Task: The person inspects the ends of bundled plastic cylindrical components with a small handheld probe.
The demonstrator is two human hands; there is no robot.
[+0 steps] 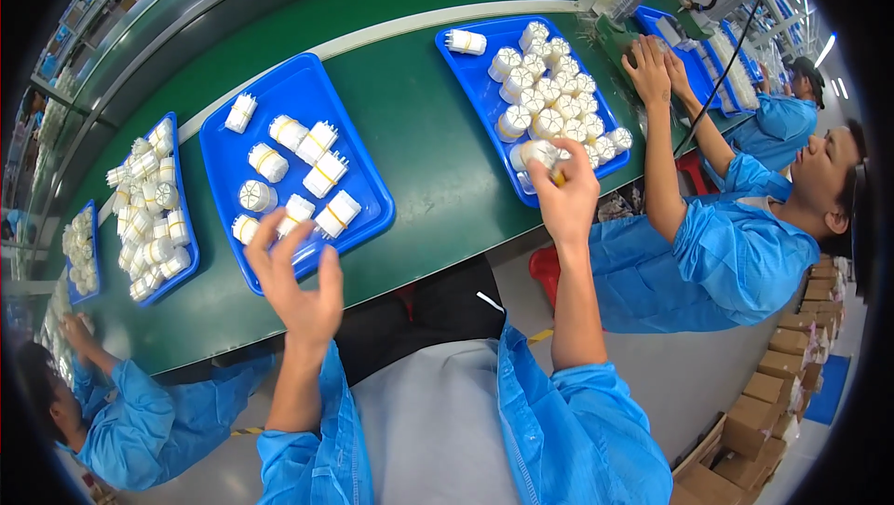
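Observation:
My right hand (572, 196) is closed on a white cylindrical piece (536, 153) over the near edge of the right blue tray (477, 86). A bit of yellow shows by its fingers. That tray holds many white round pieces (548, 91), mostly standing upright with segmented ends up. One banded white bundle (466, 41) lies in its far left corner. My left hand (303, 282) has its fingers spread, holding nothing, above the near edge of the middle blue tray (307, 86). Several white bundles with yellow bands (326, 175) lie loosely in that tray.
Two more blue trays of white bundles (149, 216) stand to the left on the green table (410, 114). A co-worker's hands (652, 72) work at the right by another blue tray (694, 63). Another person (121, 403) sits at lower left. Cardboard boxes (745, 426) line the floor at right.

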